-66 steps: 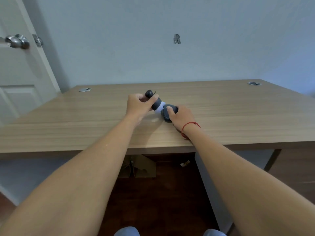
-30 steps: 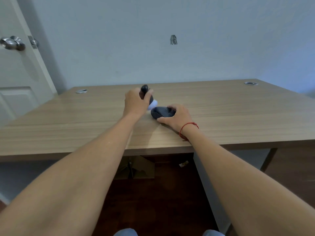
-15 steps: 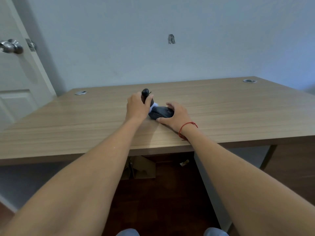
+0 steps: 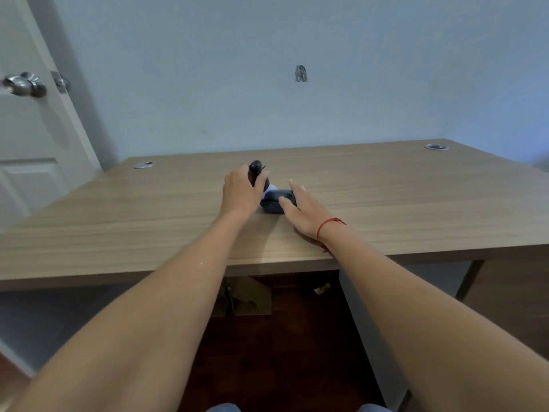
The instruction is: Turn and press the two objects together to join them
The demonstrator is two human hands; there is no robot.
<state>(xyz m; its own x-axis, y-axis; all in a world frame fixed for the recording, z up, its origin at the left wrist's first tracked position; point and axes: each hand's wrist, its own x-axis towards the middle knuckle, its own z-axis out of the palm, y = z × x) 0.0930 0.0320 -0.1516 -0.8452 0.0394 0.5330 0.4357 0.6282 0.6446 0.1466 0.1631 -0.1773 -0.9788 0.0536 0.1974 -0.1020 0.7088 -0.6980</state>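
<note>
The left hand (image 4: 241, 190) is gripping the dark handle (image 4: 255, 171), fingers curled round it. The right hand (image 4: 303, 208) is lying with fingers nearly straight, thumb touching the dark base (image 4: 274, 203). The base is sitting on the desk (image 4: 416, 203), mid-width, nearer its front edge. Two grommets (image 4: 143, 165) are sitting at the desk's back corners. A door (image 4: 26, 138) is standing left of the desk.

No readable text, labels or numbers, dark device (image 4: 277, 200) perhaps too blurred

left hand (image 4: 240, 193) curled; right hand (image 4: 306, 211) flat, fingers straight
</note>
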